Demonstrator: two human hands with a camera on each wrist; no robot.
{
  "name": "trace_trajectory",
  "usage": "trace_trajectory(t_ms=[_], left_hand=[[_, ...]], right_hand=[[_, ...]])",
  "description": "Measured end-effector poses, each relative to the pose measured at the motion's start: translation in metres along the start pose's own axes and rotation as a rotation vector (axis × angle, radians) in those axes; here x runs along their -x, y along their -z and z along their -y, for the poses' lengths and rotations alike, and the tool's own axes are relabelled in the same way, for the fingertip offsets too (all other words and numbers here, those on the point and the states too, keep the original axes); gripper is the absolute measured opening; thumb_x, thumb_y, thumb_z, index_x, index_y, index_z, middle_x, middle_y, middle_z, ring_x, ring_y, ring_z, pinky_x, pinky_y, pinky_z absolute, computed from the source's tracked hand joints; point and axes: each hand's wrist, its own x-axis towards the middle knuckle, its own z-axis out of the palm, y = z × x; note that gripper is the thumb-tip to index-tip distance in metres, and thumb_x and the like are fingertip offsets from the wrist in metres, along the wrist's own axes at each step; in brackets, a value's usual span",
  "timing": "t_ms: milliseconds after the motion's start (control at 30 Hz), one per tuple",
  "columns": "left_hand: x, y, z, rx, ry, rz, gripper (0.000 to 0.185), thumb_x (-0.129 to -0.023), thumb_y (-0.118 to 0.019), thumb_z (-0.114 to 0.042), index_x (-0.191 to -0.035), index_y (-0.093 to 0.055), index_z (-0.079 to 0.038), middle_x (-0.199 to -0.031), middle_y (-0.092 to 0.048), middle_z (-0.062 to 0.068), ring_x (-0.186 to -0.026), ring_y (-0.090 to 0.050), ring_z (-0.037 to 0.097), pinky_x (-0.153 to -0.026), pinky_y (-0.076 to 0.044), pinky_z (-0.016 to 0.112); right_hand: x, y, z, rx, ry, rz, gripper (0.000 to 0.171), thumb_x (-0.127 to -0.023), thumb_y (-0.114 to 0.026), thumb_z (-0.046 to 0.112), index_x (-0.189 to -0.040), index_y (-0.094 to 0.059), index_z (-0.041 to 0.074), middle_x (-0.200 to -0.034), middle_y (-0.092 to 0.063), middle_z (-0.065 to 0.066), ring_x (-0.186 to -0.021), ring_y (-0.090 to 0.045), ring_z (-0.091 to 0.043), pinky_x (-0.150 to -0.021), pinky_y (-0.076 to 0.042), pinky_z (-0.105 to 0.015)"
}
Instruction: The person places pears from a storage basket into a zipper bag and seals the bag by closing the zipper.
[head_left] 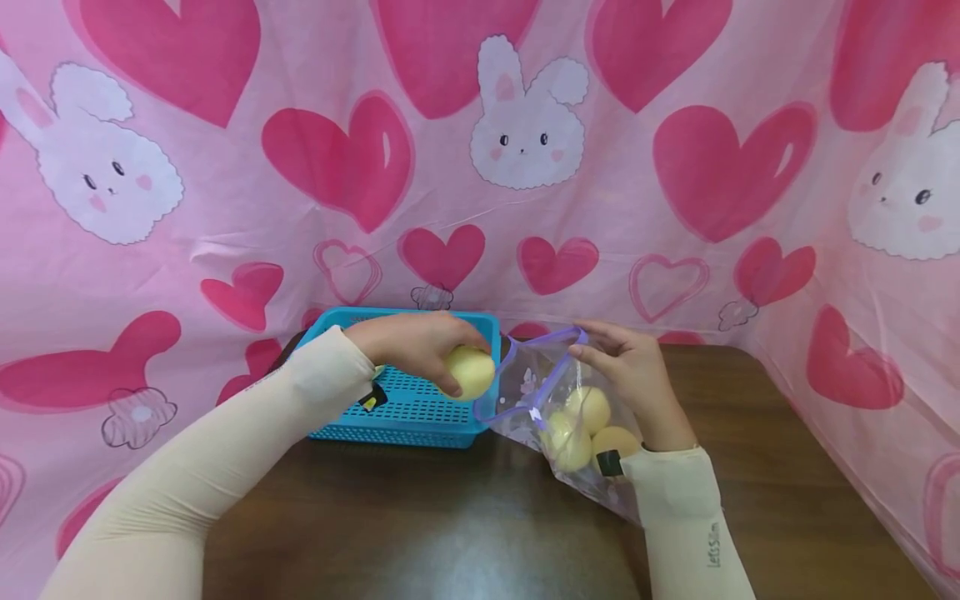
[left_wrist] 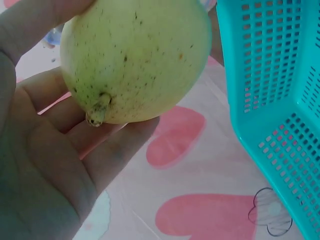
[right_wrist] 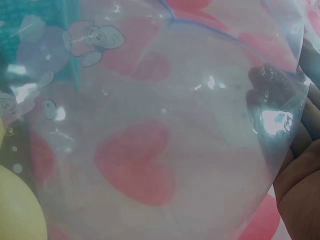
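My left hand [head_left: 420, 346] grips a pale yellow-green round fruit [head_left: 470, 372] at the near right corner of the blue basket [head_left: 408, 408], right by the mouth of a clear plastic bag [head_left: 525, 383]. In the left wrist view the fruit [left_wrist: 135, 60], speckled with a short stem, lies in my fingers [left_wrist: 75, 135] beside the basket wall [left_wrist: 272, 95]. My right hand [head_left: 630, 371] pinches the bag's purple-edged rim and holds it open. Three similar fruits [head_left: 588, 425] lie inside the bag. In the right wrist view the bag film [right_wrist: 165, 125] fills the frame, with my fingers [right_wrist: 295, 165] behind it.
The basket and bag rest on a dark brown wooden table [head_left: 420, 525]. A pink cloth [head_left: 525, 167] printed with hearts and bunnies hangs behind and on both sides, closing in the table.
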Motion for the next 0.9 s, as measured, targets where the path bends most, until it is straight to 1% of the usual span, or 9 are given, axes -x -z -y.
trace_trajectory(t_ms=[200, 367, 400, 500, 633, 767, 900], left_hand=[[-0.007, -0.005, -0.004, 0.008, -0.093, -0.077, 0.064, -0.067, -0.09, -0.034, -0.124, -0.062, -0.025, -0.109, -0.058, -0.015, -0.098, -0.053, 0.007, -0.069, -0.051, 0.02], [-0.014, -0.008, -0.009, 0.022, -0.13, -0.107, 0.068, -0.066, -0.09, -0.033, -0.127, -0.061, -0.025, -0.112, -0.057, -0.014, -0.1, -0.051, 0.006, -0.07, -0.051, 0.02], [-0.016, -0.009, -0.01, 0.025, -0.138, -0.112, 0.068, -0.067, -0.09, -0.033, -0.128, -0.061, -0.025, -0.113, -0.057, -0.014, -0.101, -0.051, 0.006, -0.07, -0.051, 0.02], [-0.022, -0.013, -0.012, 0.051, -0.177, -0.122, 0.067, -0.069, -0.089, -0.03, -0.129, -0.06, -0.023, -0.116, -0.057, -0.012, -0.104, -0.05, 0.007, -0.073, -0.051, 0.02], [-0.027, -0.019, -0.015, 0.052, -0.235, -0.125, 0.063, -0.073, -0.087, -0.027, -0.129, -0.061, -0.019, -0.117, -0.058, -0.01, -0.104, -0.05, 0.008, -0.078, -0.051, 0.021], [-0.032, -0.023, -0.018, 0.037, -0.254, -0.122, 0.064, -0.073, -0.087, -0.026, -0.131, -0.06, -0.019, -0.119, -0.058, -0.009, -0.103, -0.051, 0.008, -0.077, -0.051, 0.021], [-0.038, -0.025, -0.022, 0.015, -0.253, -0.112, 0.067, -0.073, -0.087, -0.026, -0.133, -0.058, -0.019, -0.124, -0.057, -0.008, -0.104, -0.051, 0.008, -0.075, -0.051, 0.02]], right_hand=[[0.0, 0.001, 0.0, 0.004, -0.019, 0.002, 0.037, -0.082, -0.078, 0.012, -0.117, -0.07, 0.003, -0.098, -0.072, -0.013, -0.083, -0.067, -0.008, -0.077, -0.053, -0.021], [0.0, 0.002, 0.0, 0.038, -0.012, -0.004, 0.037, -0.082, -0.079, 0.013, -0.117, -0.07, 0.003, -0.099, -0.073, -0.011, -0.083, -0.066, -0.007, -0.076, -0.053, -0.02], [0.0, 0.002, 0.0, 0.041, -0.006, -0.005, 0.037, -0.082, -0.079, 0.013, -0.117, -0.07, 0.003, -0.099, -0.072, -0.011, -0.085, -0.067, -0.007, -0.077, -0.053, -0.02], [-0.001, 0.002, 0.0, 0.037, 0.004, -0.005, 0.036, -0.082, -0.078, 0.011, -0.116, -0.07, 0.001, -0.099, -0.072, -0.012, -0.086, -0.068, -0.007, -0.077, -0.053, -0.02], [-0.001, 0.001, 0.001, 0.033, -0.017, 0.002, 0.038, -0.082, -0.079, 0.013, -0.117, -0.07, 0.001, -0.1, -0.072, -0.012, -0.084, -0.066, -0.007, -0.077, -0.053, -0.02], [-0.001, 0.001, 0.001, 0.045, -0.035, 0.004, 0.038, -0.082, -0.079, 0.015, -0.117, -0.07, 0.002, -0.101, -0.072, -0.012, -0.084, -0.066, -0.008, -0.076, -0.053, -0.02], [-0.001, 0.0, 0.0, 0.07, -0.009, 0.0, 0.038, -0.082, -0.079, 0.013, -0.117, -0.07, 0.001, -0.103, -0.072, -0.012, -0.088, -0.067, -0.007, -0.077, -0.052, -0.019]])
